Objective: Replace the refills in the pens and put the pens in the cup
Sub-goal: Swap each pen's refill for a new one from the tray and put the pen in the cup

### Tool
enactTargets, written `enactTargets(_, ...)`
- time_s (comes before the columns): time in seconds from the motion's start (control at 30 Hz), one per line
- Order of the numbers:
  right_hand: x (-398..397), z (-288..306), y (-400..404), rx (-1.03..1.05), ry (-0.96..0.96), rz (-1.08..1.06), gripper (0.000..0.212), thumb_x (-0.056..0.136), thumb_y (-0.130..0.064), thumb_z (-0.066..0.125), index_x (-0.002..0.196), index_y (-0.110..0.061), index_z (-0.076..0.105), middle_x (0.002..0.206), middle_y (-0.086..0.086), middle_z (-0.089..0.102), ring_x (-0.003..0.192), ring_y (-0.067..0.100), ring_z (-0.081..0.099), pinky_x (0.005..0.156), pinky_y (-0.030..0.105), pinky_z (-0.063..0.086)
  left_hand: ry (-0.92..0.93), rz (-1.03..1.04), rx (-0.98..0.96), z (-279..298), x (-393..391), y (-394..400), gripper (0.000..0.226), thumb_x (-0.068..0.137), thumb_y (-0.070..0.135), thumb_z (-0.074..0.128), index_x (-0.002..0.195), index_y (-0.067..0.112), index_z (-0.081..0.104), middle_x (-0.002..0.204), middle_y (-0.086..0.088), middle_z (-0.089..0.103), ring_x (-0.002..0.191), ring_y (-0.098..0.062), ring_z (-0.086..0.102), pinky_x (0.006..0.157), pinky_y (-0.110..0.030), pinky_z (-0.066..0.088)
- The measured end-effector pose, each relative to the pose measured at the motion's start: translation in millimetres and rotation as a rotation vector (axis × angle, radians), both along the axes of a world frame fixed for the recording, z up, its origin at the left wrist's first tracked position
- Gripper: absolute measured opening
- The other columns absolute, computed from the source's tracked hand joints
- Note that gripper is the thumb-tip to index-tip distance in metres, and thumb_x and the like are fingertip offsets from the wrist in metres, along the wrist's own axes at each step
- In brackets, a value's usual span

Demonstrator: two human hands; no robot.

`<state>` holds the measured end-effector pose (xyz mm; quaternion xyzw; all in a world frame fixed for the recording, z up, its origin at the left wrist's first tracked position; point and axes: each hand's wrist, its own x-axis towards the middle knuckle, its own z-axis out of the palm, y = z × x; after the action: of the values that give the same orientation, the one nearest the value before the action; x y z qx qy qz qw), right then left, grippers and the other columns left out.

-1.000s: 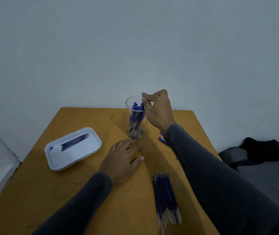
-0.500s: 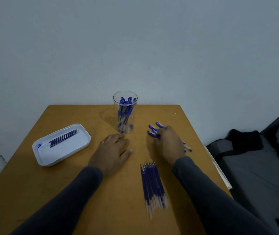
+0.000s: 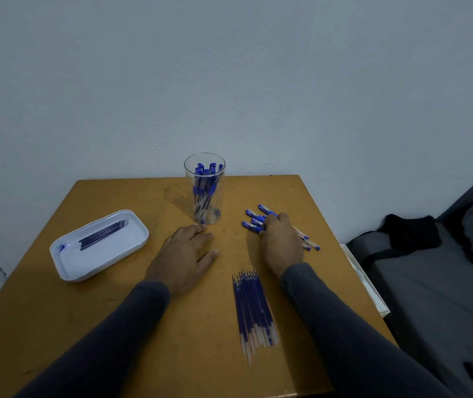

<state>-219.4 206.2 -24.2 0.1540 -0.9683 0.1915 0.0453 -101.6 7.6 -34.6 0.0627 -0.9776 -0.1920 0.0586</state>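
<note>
While the left hand [image 3: 185, 255] just lies flat and relaxed mid-frame on the yellow-brown wooden bench [image 3: 132, 326], the right hand [image 3: 280, 244] has its fingers [image 3: 269, 222] curled onto the little heap of blue-capped clear pens [image 3: 254, 222] right of centre, long axes running upper-left to lower-right, so it's clearly nearer.

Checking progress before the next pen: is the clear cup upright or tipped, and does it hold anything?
Upright. The clear cup stands on the table and holds several blue pens, caps up.

Clear glossy plastic cup [image 3: 205, 191], smooth white plastic tray [image 3: 71, 268], matt scuffed wooden table [image 3: 132, 326], translucent plastic refills [image 3: 254, 308], blue-capped clear plastic pens [image 3: 254, 221], dark cloth sleeves [image 3: 109, 340], matt painted wall [image 3: 229, 76]
</note>
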Motion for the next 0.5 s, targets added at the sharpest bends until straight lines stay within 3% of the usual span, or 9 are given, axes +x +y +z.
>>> enactTargets(0.23, 6, 2, 4, 0.020, 0.001, 0.040, 0.028, 0.104, -0.022, 0.056, 0.132, -0.018, 0.054, 0.134, 0.007, 0.046, 0.097, 0.014, 0.058, 0.085, 0.031, 0.056, -0.004, 0.000, 0.001, -1, 0, -1, 0.058, 0.099, 0.062, 0.041, 0.149, 0.032, 0.044, 0.159, 0.012, 0.032, 0.146, -0.008, 0.024, 0.120, -0.037, 0.027)
enactTargets(0.4, 23, 15, -1, -0.039, 0.042, 0.075, 0.026, 0.101, -0.016, 0.062, 0.126, -0.018, 0.056, 0.131, 0.004, 0.046, 0.093, 0.014, 0.057, 0.085, 0.032, 0.057, 0.053, 0.051, 0.028, -4, 6, 0, 0.051, 0.100, 0.056, 0.047, 0.141, 0.028, 0.055, 0.151, 0.011, 0.042, 0.139, -0.007, 0.032, 0.117, -0.035, 0.034)
enactTargets(0.5, 39, 31, -15, -0.102, -0.019, 0.077, 0.019, 0.100, -0.019, 0.063, 0.119, -0.020, 0.060, 0.120, 0.002, 0.059, 0.091, 0.015, 0.060, 0.080, 0.033, 0.056, 0.072, 0.072, 0.092, -4, 18, 4, 0.043, 0.101, 0.048, 0.051, 0.137, 0.026, 0.061, 0.147, 0.012, 0.045, 0.136, -0.005, 0.036, 0.116, -0.034, 0.036)
